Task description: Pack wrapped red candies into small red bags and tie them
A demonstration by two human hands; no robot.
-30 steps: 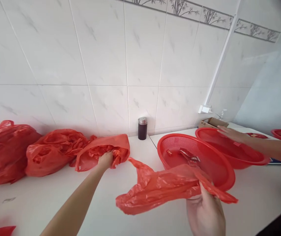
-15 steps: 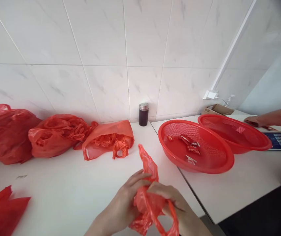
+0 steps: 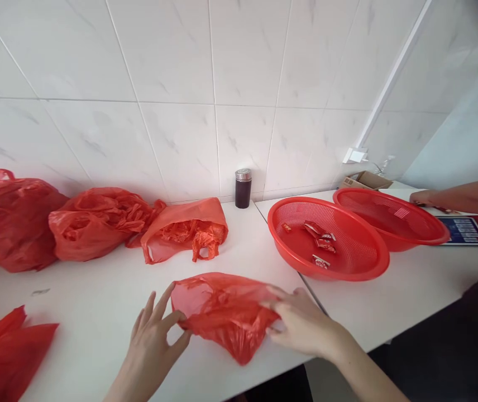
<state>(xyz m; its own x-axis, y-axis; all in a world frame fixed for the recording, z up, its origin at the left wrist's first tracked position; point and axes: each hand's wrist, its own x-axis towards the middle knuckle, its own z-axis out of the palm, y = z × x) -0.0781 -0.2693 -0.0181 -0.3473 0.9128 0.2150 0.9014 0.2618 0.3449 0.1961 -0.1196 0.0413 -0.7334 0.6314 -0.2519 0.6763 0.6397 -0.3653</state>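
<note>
A thin red plastic bag [image 3: 239, 321] is stretched sideways between both hands, its mouth spread apart above the white table. My left hand [image 3: 157, 326] pinches the bag's left edge between thumb and fingers. At the bag's right side, my right hand [image 3: 300, 321] grips the edge; its fingers are slightly blurred. Just behind the bag, another red plastic bag [image 3: 211, 209] lies on its side with crumpled bags inside. To the right of my right hand stands a red perforated basket [image 3: 358, 254] holding several small red packets [image 3: 325, 244].
A second red basket [image 3: 431, 231] stands behind the first, near a scale [image 3: 465, 230] and a cardboard box [image 3: 367, 180]. A co-worker's arm [image 3: 457, 198] reaches in there. A dark jar [image 3: 243, 192] stands by the wall. Full red bags [image 3: 17, 223] line the left.
The bag was bunched up between my hands, which were close together. Now my hands have moved apart and the bag is spread wide with its mouth opened out.
</note>
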